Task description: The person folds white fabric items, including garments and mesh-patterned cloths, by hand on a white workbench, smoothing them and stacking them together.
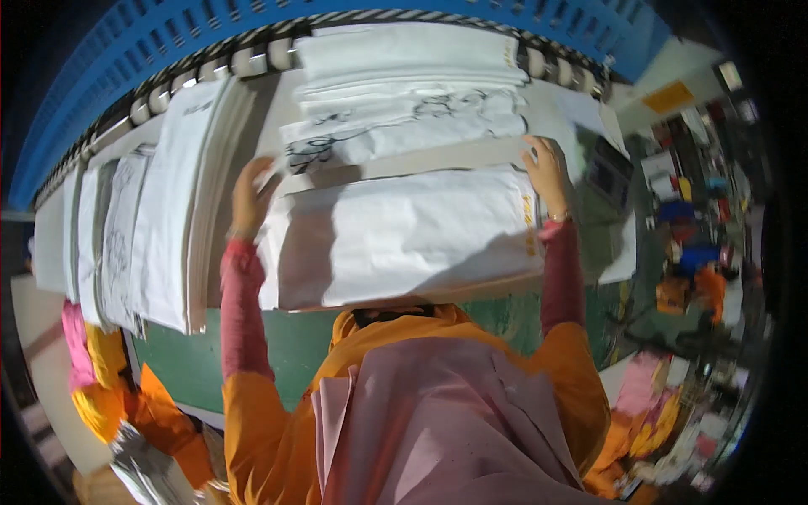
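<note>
In the head view, a folded white cloth (404,233) with yellow marks along its right edge lies flat before me. My left hand (252,192) hovers near its upper left corner, fingers curled and apart; whether it touches anything is unclear. By the upper right corner is my right hand (546,170), its fingers spread and holding nothing. Beyond the cloth lie folded white fabric pieces with dark line patterns (404,132). Behind these is a pile of folded white cloths (410,57). A tall stack of folded white cloths (173,208) stands left of my left hand.
A row of white rollers (251,62) and a blue slotted panel (151,41) run along the far side. A dark device (609,170) lies at the right. More folded white cloths (95,240) are at the far left. A green surface (505,319) borders the near edge.
</note>
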Action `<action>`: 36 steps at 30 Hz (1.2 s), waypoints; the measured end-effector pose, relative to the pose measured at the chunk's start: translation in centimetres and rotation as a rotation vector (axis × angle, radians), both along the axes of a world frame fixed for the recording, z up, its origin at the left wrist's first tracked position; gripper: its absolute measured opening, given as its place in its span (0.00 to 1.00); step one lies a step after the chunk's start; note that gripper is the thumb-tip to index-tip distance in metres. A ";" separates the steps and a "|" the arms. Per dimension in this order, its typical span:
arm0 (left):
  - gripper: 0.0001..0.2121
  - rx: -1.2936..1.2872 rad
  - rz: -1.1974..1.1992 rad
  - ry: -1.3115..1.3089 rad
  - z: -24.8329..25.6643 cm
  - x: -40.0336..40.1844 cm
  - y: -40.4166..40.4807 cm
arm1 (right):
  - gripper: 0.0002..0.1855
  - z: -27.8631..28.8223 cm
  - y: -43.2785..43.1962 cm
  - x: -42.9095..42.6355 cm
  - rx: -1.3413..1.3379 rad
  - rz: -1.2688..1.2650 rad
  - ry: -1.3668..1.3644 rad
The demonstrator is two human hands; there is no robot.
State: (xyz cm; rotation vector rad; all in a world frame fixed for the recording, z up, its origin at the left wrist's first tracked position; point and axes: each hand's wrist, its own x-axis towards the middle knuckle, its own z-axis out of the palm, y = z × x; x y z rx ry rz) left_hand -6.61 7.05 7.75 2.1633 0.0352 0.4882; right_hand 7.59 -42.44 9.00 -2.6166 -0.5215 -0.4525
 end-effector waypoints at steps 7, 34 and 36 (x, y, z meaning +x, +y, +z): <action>0.18 0.520 -0.179 0.621 -1.0 9.8 -1.7 | 0.22 -3.3 2.6 13.2 -0.178 0.570 0.284; 0.07 0.567 0.941 -0.096 8.3 -37.7 35.6 | 0.12 5.9 76.9 -2.6 0.623 1.176 -0.035; 0.09 0.621 0.908 0.026 2.6 -38.5 36.4 | 0.14 1.5 77.4 -4.5 0.224 1.028 0.049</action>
